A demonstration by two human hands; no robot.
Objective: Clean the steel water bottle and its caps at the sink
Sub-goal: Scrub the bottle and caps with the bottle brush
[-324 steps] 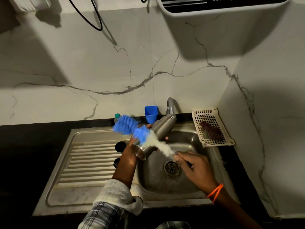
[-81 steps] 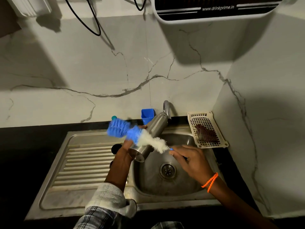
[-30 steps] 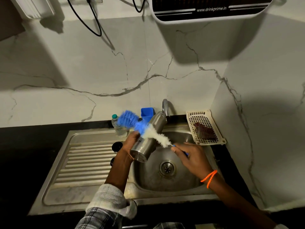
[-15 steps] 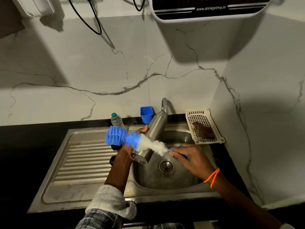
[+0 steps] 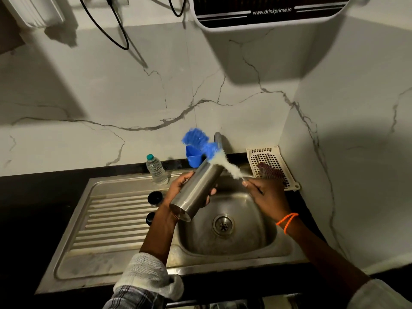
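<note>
Head view: a person's hands work over a steel sink [image 5: 124, 262] set in a dark desk [image 5: 33, 219].
Left hand [image 5: 181, 190]: fingers curled round the steel bottle [image 5: 197, 190], held tilted above the basin, base toward the camera.
Right hand [image 5: 266, 195]: pinches the handle of a blue-and-white brush [image 5: 210, 152], whose bristles lie against the bottle's far end by the tap [image 5: 218, 139].
Caps: two dark caps [image 5: 155, 197] sit on the drainboard, left of the bottle.
Far edge: plastic bottle [image 5: 156, 168], blue cup [image 5: 192, 157], white basket [image 5: 270, 166].

Brush [image 5: 209, 150] swung up toward bottle [image 5: 197, 188] mouth.
</note>
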